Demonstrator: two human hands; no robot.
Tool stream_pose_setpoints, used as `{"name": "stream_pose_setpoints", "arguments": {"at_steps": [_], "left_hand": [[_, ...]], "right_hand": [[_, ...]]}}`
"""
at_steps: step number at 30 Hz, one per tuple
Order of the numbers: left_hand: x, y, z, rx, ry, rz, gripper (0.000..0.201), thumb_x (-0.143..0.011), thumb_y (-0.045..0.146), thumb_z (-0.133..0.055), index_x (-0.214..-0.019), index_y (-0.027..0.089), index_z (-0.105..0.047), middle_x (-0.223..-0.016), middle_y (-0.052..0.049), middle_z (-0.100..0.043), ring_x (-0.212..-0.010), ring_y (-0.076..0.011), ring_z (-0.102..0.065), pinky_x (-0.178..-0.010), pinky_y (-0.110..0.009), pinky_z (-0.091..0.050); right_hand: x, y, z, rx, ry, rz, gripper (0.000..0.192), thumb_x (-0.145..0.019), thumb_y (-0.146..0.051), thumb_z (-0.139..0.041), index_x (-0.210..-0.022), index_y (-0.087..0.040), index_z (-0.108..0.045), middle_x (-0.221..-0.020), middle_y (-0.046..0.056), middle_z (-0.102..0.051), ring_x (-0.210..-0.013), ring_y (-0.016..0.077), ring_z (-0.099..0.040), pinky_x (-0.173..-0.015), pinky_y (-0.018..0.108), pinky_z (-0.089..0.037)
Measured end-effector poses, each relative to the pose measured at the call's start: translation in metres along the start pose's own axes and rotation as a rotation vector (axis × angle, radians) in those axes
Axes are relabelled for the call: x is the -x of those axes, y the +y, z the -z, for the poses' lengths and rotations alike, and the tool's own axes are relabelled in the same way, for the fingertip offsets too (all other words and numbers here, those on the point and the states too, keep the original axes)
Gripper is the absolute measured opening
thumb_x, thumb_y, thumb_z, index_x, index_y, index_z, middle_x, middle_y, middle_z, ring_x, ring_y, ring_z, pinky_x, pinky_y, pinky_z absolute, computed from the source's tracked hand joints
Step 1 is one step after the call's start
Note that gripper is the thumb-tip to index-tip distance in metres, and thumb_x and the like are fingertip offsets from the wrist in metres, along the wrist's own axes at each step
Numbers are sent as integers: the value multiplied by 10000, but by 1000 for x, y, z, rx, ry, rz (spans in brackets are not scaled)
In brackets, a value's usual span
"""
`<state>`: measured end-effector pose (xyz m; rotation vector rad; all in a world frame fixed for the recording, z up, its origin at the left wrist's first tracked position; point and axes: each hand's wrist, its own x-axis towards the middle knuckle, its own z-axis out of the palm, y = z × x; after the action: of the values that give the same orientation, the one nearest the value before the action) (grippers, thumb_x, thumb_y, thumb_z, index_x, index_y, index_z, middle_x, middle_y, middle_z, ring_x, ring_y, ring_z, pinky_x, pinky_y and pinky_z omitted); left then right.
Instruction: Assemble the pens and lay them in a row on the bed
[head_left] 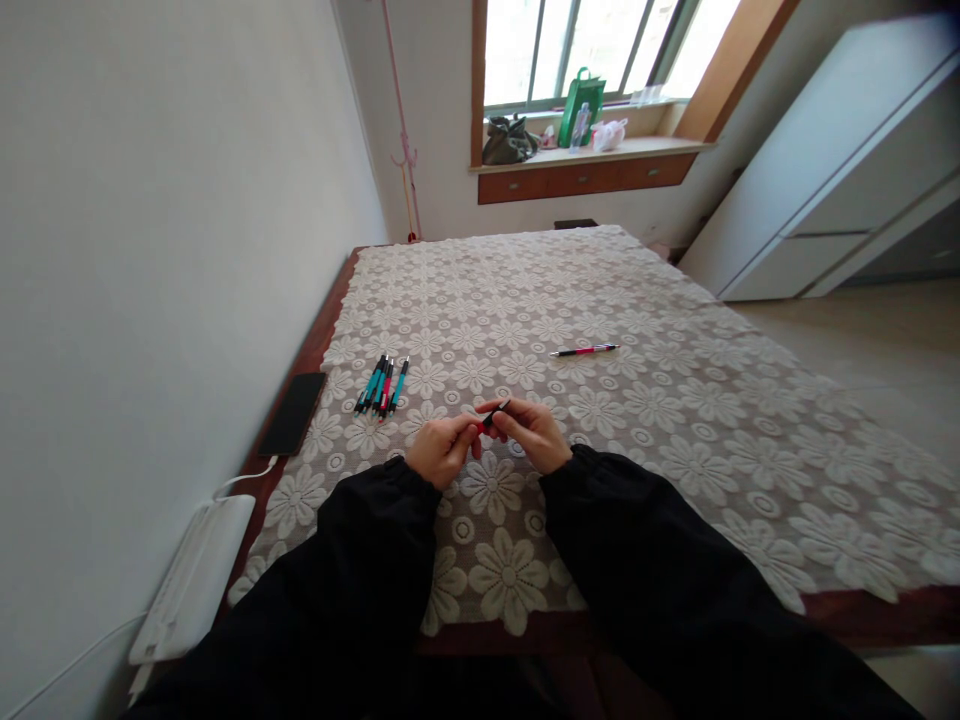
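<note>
Over the near middle of the table, my left hand (442, 450) and my right hand (534, 435) meet around a red-and-black pen (493, 414). The left fingers pinch its red part, and the right fingers close on the black part. Much of the pen is hidden behind my fingers, so I cannot tell whether it is whole. To the left of my hands lies a group of several teal pens (400, 385) with a red pen (386, 388) among them. Farther off to the right, a single red-and-black pen (585, 350) rests flat on the cloth.
A floral lace tablecloth (510, 575) covers the table. Along the left edge lie a black phone (294, 413) and a white power strip (199, 565) with cables. The wall (187, 200) borders that side. A green bag (581, 108) stands on the windowsill; a white cabinet (817, 170) is at right.
</note>
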<state>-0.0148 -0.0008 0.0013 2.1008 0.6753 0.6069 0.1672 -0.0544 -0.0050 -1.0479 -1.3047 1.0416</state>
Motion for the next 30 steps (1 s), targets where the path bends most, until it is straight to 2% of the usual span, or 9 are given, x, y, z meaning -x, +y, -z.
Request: {"name": "stream_pose_setpoints", "arguments": {"at_steps": [4, 10, 12, 14, 16, 18, 21, 25, 30], "left_hand": [[0, 1, -2, 107, 4, 12, 253, -955, 326, -453, -929, 186, -663, -715, -11, -705, -516, -103, -584, -558, -212, -458], [1, 2, -6, 162, 71, 78, 187, -876, 344, -604, -918, 186, -694, -770, -34, -734, -567, -131, -650, -550, -220, -490], [1, 4, -7, 212, 92, 111, 203, -862, 364, -625, -904, 178, -696, -744, -38, -727, -535, -128, -640, -523, -219, -484], [1, 8, -7, 336, 94, 153, 248, -857, 402, -630, -892, 164, -688, -703, -39, -711, -479, -115, -610, -485, -213, -468], [1, 11, -5, 505, 9, 193, 316, -865, 454, -615, -911, 148, -678, -677, -42, -697, -440, -107, -589, -448, -206, -444], [0, 12, -3, 659, -146, 229, 381, -865, 503, -607, -938, 135, -674, -683, -54, -697, -440, -116, -603, -433, -203, -436], [0, 11, -1, 801, -324, 283, 428, -832, 548, -639, -922, 130, -670, -720, -69, -706, -499, -147, -653, -470, -219, -479], [0, 5, -1, 839, -349, 332, 429, -773, 554, -708, -861, 138, -653, -751, -72, -718, -600, -170, -696, -543, -233, -535], [0, 3, -4, 786, -295, 357, 445, -751, 561, -724, -852, 132, -662, -772, -86, -732, -652, -182, -713, -546, -219, -544]], "right_hand": [[-1, 2, 0, 22, 36, 12, 323, -859, -477, -641, -895, -164, -711, -696, 21, -639, -605, 126, -552, -572, 259, -438], [0, 4, -1, 122, 105, -19, 285, -845, -441, -662, -855, -163, -728, -613, -7, -596, -536, 108, -502, -532, 245, -390], [0, 3, -2, 112, 109, -17, 300, -845, -455, -658, -859, -163, -727, -625, -3, -597, -551, 111, -509, -536, 244, -397], [-1, 1, -3, 61, 85, -10, 334, -858, -474, -640, -953, -165, -721, -662, 1, -606, -579, 115, -520, -550, 243, -414], [-1, 0, -2, -12, 34, -11, 401, -876, -490, -616, -1110, -171, -684, -684, -3, -601, -593, 116, -525, -568, 245, -430], [-1, 2, 1, -79, -30, -38, 451, -890, -505, -597, -1188, -170, -645, -656, -15, -579, -575, 115, -522, -559, 245, -423], [-2, 8, 4, -141, -103, -108, 424, -881, -538, -601, -1038, -152, -679, -587, -23, -540, -521, 112, -502, -518, 240, -380], [-2, 12, 7, -121, -96, -125, 389, -847, -541, -648, -836, -153, -684, -588, -19, -532, -530, 106, -478, -528, 240, -359], [-3, 10, 6, -104, -60, -117, 357, -852, -508, -658, -793, -156, -674, -557, -37, -492, -510, 88, -417, -502, 230, -299]]}}
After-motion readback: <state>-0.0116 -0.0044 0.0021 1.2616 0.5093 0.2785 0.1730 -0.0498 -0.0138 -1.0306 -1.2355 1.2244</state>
